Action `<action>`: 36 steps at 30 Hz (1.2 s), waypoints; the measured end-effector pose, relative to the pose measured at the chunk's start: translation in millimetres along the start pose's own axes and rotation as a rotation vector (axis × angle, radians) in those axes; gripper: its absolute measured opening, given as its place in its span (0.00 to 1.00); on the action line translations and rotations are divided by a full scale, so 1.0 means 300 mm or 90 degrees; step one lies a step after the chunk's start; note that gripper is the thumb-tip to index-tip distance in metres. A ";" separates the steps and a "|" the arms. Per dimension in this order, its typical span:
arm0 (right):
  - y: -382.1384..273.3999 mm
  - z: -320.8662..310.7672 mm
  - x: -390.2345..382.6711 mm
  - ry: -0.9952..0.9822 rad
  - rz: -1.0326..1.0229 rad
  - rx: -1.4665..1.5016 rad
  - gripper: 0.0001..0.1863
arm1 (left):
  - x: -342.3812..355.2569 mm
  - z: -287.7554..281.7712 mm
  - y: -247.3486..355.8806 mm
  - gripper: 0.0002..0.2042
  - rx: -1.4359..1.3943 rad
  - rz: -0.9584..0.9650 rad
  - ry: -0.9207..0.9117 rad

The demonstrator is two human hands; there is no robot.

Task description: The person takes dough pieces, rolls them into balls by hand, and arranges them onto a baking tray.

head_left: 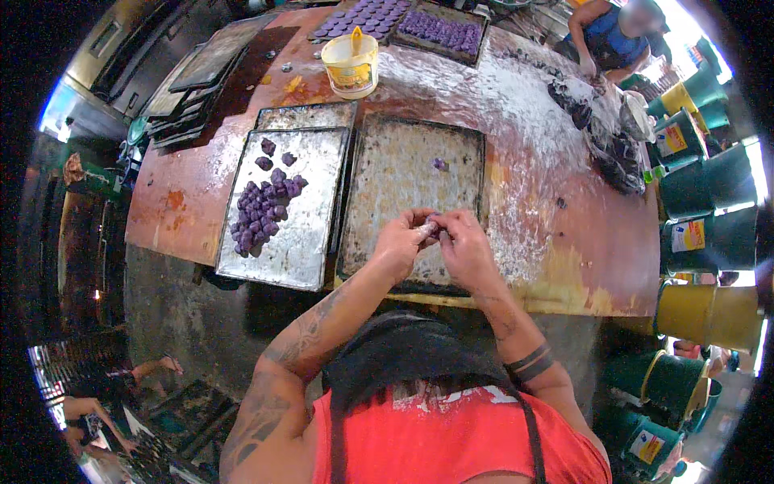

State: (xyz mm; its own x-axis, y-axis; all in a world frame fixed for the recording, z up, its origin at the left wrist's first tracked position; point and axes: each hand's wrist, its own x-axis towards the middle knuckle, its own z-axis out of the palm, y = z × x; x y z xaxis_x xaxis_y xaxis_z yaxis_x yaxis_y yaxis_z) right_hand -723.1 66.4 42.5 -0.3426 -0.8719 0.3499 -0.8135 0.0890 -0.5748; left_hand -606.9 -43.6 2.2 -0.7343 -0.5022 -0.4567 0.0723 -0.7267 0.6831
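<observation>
My left hand (pixel 401 244) and my right hand (pixel 468 252) meet over the near part of a worn, dark-rimmed baking tray (pixel 395 173). Between their fingertips they pinch a small piece of purple dough (pixel 434 228), mostly covered by the fingers. One purple dough lump (pixel 440 164) lies by itself towards the far right of that tray. To the left, a shinier metal tray (pixel 305 246) holds a heap of purple dough balls (pixel 260 211), with a few loose lumps beyond the heap.
A white and yellow bucket (pixel 351 68) stands beyond the trays. Stacked trays (pixel 193 85) sit at far left. Purple rounds (pixel 363 18) and another filled tray (pixel 439 34) lie at the back. White powder (pixel 536 121) coats the table's right. A co-worker (pixel 605 36) is far right, above green buckets (pixel 701 181).
</observation>
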 end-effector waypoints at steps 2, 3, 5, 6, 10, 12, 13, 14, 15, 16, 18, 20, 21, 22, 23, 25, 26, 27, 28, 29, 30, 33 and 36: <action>-0.009 -0.041 0.015 0.048 0.174 0.095 0.15 | -0.007 0.020 0.013 0.13 0.034 0.049 -0.014; 0.014 -0.060 0.018 0.050 0.174 0.094 0.15 | -0.010 0.037 0.031 0.13 0.101 0.077 -0.035; 0.067 -0.103 0.021 -0.126 0.309 0.388 0.15 | -0.015 0.077 0.054 0.14 0.170 0.108 -0.057; 0.073 -0.112 0.022 -0.121 0.303 0.401 0.12 | -0.014 0.103 0.056 0.13 0.162 0.107 -0.029; 0.138 -0.075 0.017 0.084 0.438 0.704 0.12 | -0.014 0.215 0.071 0.11 -0.006 0.060 -0.042; 0.068 -0.067 0.048 0.110 0.414 0.727 0.12 | 0.007 0.228 0.095 0.10 0.130 0.149 0.019; 0.035 -0.079 0.061 0.137 0.391 0.749 0.13 | 0.012 0.227 0.106 0.10 0.265 0.236 0.078; 0.019 -0.104 0.073 0.150 0.400 0.703 0.12 | -0.011 0.222 0.104 0.12 0.422 0.304 0.089; 0.012 -0.123 0.084 0.146 0.398 0.707 0.12 | -0.013 0.228 0.077 0.12 0.424 0.306 0.094; 0.011 -0.138 0.094 0.166 0.286 0.460 0.13 | -0.004 0.240 0.039 0.13 0.290 0.353 0.065; 0.024 -0.157 0.090 0.183 0.139 0.117 0.16 | -0.009 0.273 0.035 0.14 -0.056 0.253 0.032; 0.040 -0.164 0.078 0.166 0.058 0.081 0.17 | 0.032 0.237 0.076 0.14 -0.080 0.158 -0.001; 0.044 -0.164 0.081 0.150 -0.026 0.046 0.18 | 0.057 0.205 0.098 0.14 -0.104 0.066 -0.035; 0.042 -0.173 0.087 0.150 -0.028 0.048 0.18 | 0.075 0.177 0.111 0.15 -0.071 0.038 -0.045; 0.024 -0.197 0.101 0.122 -0.022 0.043 0.18 | 0.057 0.179 0.123 0.15 -0.071 0.038 -0.041; 0.015 -0.212 0.117 0.081 -0.007 0.035 0.18 | -0.006 0.197 0.145 0.18 0.069 0.064 -0.070; 0.015 -0.212 0.125 0.067 -0.004 0.033 0.18 | -0.022 0.212 0.123 0.19 -0.006 0.026 -0.099; 0.073 -0.206 0.150 0.014 -0.066 0.131 0.18 | -0.009 0.232 0.107 0.19 -0.006 0.019 -0.109; 0.116 -0.207 0.153 -0.039 -0.128 0.229 0.18 | 0.004 0.247 0.092 0.19 -0.036 0.006 -0.152; 0.117 -0.212 0.152 -0.040 -0.129 0.231 0.18 | 0.014 0.243 0.082 0.18 -0.067 0.001 -0.185; 0.112 -0.219 0.149 -0.062 -0.115 0.229 0.19 | 0.014 0.231 0.062 0.17 -0.081 -0.032 -0.186; 0.149 -0.162 0.104 -0.021 -0.120 0.246 0.18 | 0.021 0.219 0.011 0.16 -0.141 -0.077 -0.178; 0.147 -0.074 0.022 0.061 0.091 0.297 0.17 | -0.013 0.238 0.028 0.14 -0.016 -0.036 -0.040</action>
State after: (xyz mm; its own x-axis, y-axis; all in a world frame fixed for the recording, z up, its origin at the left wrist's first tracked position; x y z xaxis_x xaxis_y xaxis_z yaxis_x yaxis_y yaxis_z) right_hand -771.7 75.4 35.8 -0.4954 -0.8163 0.2971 -0.4654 -0.0394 -0.8842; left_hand -651.5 -14.1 50.5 -0.7781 -0.4300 -0.4579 0.0453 -0.7655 0.6419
